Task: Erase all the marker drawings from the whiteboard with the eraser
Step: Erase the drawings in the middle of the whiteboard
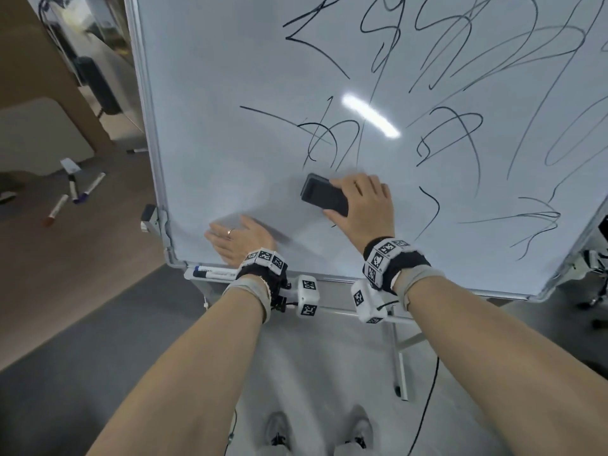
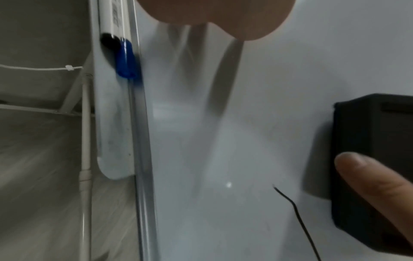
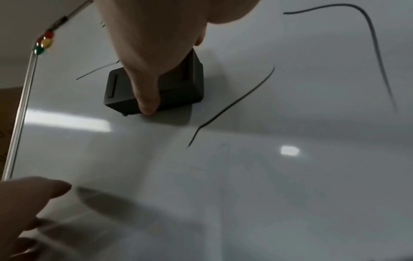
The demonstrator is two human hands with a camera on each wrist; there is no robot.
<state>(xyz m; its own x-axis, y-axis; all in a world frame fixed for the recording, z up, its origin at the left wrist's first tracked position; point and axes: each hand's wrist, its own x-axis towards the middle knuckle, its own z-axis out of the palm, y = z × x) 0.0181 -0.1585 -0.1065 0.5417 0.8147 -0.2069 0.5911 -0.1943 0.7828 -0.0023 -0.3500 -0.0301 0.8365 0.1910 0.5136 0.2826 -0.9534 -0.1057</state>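
Observation:
A large whiteboard (image 1: 214, 93) stands tilted before me, with black marker scribbles (image 1: 454, 136) over its middle, top and right. Its lower left area is wiped clean. My right hand (image 1: 358, 202) grips a black eraser (image 1: 320, 192) and presses it flat against the board just below a scribble. In the right wrist view the thumb lies across the eraser (image 3: 178, 88), with black lines (image 3: 234, 104) beside it. My left hand (image 1: 238, 238) rests flat on the board's lower left corner, fingers straight. The left wrist view catches the eraser (image 2: 368, 141) at its right edge.
A marker with a blue cap (image 1: 214, 271) lies in the tray under the board's bottom edge. Several markers (image 1: 74, 192) lie on the floor at the left. The board's metal stand legs (image 1: 399, 357) and a black cable (image 1: 424, 406) are near my feet.

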